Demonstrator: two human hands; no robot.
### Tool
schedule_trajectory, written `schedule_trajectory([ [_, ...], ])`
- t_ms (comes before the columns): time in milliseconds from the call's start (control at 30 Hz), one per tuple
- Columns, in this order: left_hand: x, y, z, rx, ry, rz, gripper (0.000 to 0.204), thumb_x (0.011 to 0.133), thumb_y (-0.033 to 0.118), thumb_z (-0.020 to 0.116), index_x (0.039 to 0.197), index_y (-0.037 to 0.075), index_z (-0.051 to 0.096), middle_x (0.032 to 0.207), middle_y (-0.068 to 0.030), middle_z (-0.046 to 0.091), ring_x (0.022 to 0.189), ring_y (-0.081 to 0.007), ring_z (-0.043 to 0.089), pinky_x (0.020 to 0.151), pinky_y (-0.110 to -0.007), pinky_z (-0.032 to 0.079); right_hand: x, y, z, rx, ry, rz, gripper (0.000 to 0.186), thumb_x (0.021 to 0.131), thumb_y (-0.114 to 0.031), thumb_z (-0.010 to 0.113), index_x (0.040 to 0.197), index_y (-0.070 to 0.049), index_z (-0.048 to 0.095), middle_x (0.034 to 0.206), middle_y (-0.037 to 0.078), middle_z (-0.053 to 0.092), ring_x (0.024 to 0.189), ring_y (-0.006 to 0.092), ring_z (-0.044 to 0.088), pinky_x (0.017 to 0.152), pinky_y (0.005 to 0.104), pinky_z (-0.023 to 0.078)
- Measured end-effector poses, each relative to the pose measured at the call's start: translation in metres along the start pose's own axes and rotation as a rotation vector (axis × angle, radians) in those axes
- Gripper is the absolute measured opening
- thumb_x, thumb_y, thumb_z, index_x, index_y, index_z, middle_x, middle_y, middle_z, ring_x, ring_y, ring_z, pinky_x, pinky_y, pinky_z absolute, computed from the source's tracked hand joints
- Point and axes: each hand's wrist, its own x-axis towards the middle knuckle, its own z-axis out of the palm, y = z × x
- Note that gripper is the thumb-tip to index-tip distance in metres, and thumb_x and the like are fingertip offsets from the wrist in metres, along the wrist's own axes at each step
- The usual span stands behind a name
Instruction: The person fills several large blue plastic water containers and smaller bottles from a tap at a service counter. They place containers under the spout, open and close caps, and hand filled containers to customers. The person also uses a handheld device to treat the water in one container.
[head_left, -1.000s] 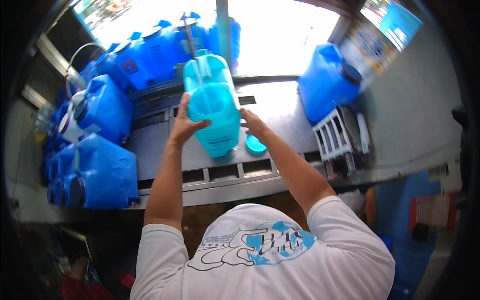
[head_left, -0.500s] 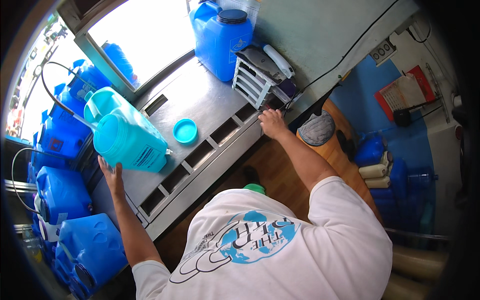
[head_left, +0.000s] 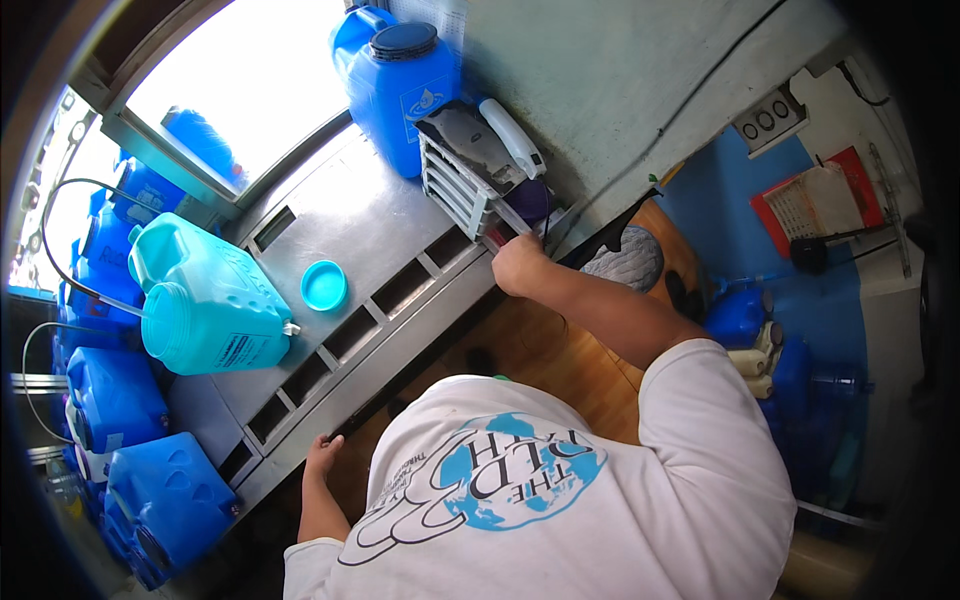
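Rack (head_left: 452,190), white and slatted, stands just beyond the right grip (head_left: 518,266), at the bench's (head_left: 345,190) right end. That grip is at the rack's near lower corner, back of the hand upward; its fingers are bent and mostly hidden, so I cannot tell whether they are closed on anything. A small red thing (head_left: 493,238) shows right beside its knuckles, and a purple thing (head_left: 532,199) sits just beyond it. Farther out, at the top of the rack, are a dark stained panel (head_left: 468,142) and a white handle-shaped tool (head_left: 512,138).

Beyond the rack from the right grip, a capped blue jug (head_left: 405,105) stands upright. To that grip's left, well apart, the turquoise lid (head_left: 324,286) lies on the bench; farther left is the turquoise jug (head_left: 225,305), uncapped, with a hose (head_left: 75,270) reaching its mouth.

The left grip (head_left: 321,455) is low by the bench's front edge, fingers partly curled; I cannot tell whether it holds anything. To its left, well apart, is a group of blue jugs (head_left: 180,490). Right of the right grip are a grey cushion (head_left: 628,260) and, farther off, a wall socket (head_left: 770,120) and a red board (head_left: 820,205).
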Motion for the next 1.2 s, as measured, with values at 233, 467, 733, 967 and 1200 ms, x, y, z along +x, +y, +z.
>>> schedule_trajectory([
  [233, -0.004, 0.057, 0.062, -0.079, -0.034, 0.096, 0.083, 0.076, 0.042, 0.077, 0.139, 0.001, 0.041, 0.129, -0.0184, 0.054, 0.116, -0.0264, 0.054, 0.097, -0.036, 0.043, 0.020, 0.081, 0.044, 0.368, 0.063, 0.005, 0.031, 0.082, -0.015, 0.056, 0.110, -0.005, 0.067, 0.111, 0.016, 0.066, 0.104, 0.0335, 0.063, 0.088, 0.0435, 0.051],
  [467, -0.028, 0.093, 0.069, 0.010, 0.009, 0.103, 0.082, 0.076, 0.042, 0.076, 0.140, 0.004, 0.041, 0.130, -0.0196, 0.053, 0.119, -0.0276, 0.053, 0.097, -0.037, 0.043, 0.085, 0.072, 0.066, 1.030, 0.678, 0.194, 0.029, 0.088, -0.020, 0.052, 0.110, -0.004, 0.059, 0.107, 0.024, 0.062, 0.101, 0.0390, 0.060, 0.088, 0.0484, 0.048],
  [733, -0.053, 0.069, 0.060, 0.034, 0.019, -0.029, 0.081, 0.076, 0.041, 0.076, 0.140, 0.005, 0.042, 0.132, -0.0206, 0.052, 0.121, -0.0293, 0.052, 0.099, -0.038, 0.042, 0.131, 0.085, 0.092, 2.309, 0.469, 0.291, 0.017, 0.091, -0.012, 0.048, 0.106, -0.010, 0.055, 0.098, 0.007, 0.061, 0.085, 0.0186, 0.064, 0.061, 0.0316, 0.051],
  [967, -0.062, 0.050, 0.065, 0.028, 0.015, -0.062, 0.080, 0.076, 0.040, 0.076, 0.139, 0.003, 0.043, 0.132, -0.0202, 0.053, 0.120, -0.0291, 0.053, 0.099, -0.038, 0.043, 0.097, 0.087, 0.131, 2.548, 0.396, 0.214, 0.012, 0.088, -0.012, 0.052, 0.100, -0.012, 0.055, 0.087, 0.001, 0.059, 0.074, 0.0148, 0.063, 0.057, 0.0318, 0.051],
  [1200, -0.054, 0.058, 0.069, 0.006, -0.010, -0.041, 0.078, 0.078, 0.038, 0.075, 0.140, 0.003, 0.041, 0.135, -0.0205, 0.051, 0.123, -0.0292, 0.051, 0.101, -0.037, 0.042, 0.055, 0.084, 0.162, 1.078, 0.939, 0.230, 0.013, 0.083, -0.017, 0.061, 0.091, -0.007, 0.060, 0.090, 0.012, 0.063, 0.076, 0.0320, 0.063, 0.066, 0.0433, 0.052],
])
